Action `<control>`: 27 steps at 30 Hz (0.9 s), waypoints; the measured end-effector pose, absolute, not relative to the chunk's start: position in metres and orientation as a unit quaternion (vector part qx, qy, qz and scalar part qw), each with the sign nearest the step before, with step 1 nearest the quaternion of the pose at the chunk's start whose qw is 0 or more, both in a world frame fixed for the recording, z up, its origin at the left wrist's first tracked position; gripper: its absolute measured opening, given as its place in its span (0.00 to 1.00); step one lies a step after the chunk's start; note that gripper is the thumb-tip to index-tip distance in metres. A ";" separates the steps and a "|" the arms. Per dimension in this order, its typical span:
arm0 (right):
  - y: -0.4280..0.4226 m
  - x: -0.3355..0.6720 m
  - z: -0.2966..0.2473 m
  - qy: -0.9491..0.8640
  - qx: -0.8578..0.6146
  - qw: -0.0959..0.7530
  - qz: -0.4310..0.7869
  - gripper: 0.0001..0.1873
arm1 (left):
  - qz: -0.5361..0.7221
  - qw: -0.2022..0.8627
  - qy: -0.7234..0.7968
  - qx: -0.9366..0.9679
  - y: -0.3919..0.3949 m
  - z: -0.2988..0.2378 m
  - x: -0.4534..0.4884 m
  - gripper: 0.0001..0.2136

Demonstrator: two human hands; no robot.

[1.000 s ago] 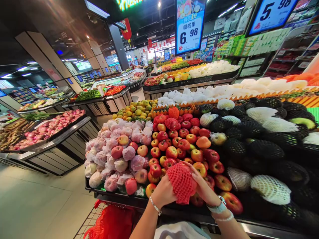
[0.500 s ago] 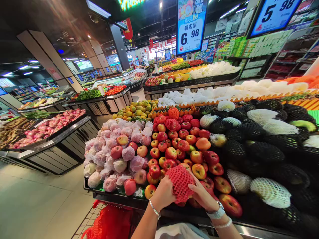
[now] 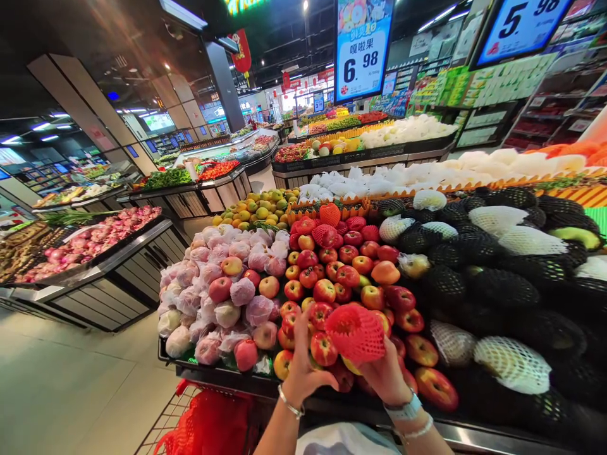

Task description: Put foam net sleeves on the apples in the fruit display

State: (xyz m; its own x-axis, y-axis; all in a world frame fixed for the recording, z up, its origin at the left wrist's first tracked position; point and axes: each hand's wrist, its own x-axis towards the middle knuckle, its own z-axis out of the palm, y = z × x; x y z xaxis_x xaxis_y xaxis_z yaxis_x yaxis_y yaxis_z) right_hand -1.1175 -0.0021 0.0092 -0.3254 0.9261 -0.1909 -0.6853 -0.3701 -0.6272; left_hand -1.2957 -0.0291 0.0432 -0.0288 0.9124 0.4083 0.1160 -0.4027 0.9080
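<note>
My left hand (image 3: 303,370) grips a red apple (image 3: 324,348) just above the front of the apple pile (image 3: 348,278). Right beside it, my right hand (image 3: 385,377) holds a red foam net sleeve (image 3: 356,331), its open end facing up; a yellowish fruit (image 3: 351,365) shows under the net. Both hands touch at the front edge of the display bin (image 3: 222,373). Each wrist carries a bracelet, and the right one also a watch.
Pink-wrapped apples (image 3: 213,297) lie left of the red ones, and fruit in black and white nets (image 3: 497,284) to the right. A shopping cart with a red mesh bag (image 3: 211,423) stands below. A price sign (image 3: 363,47) hangs overhead. More produce stands (image 3: 90,253) line the aisle.
The net sleeve sat between both hands over a fruit; now my right hand holds it higher and to the right, and my left hand grips a bare red apple.
</note>
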 end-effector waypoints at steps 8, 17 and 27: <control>-0.019 -1.152 0.035 -0.159 -0.177 0.465 0.853 0.33 | 0.605 0.341 0.493 0.525 -0.028 0.050 -1.256 0.53; -0.027 -1.163 0.034 -0.075 -0.169 0.480 0.858 0.21 | 0.550 0.329 0.556 0.530 -0.022 0.043 -1.262 0.54; -0.026 -1.167 0.022 -0.192 -0.226 0.554 0.778 0.19 | 0.489 0.147 0.553 0.658 -0.013 0.032 -1.296 0.63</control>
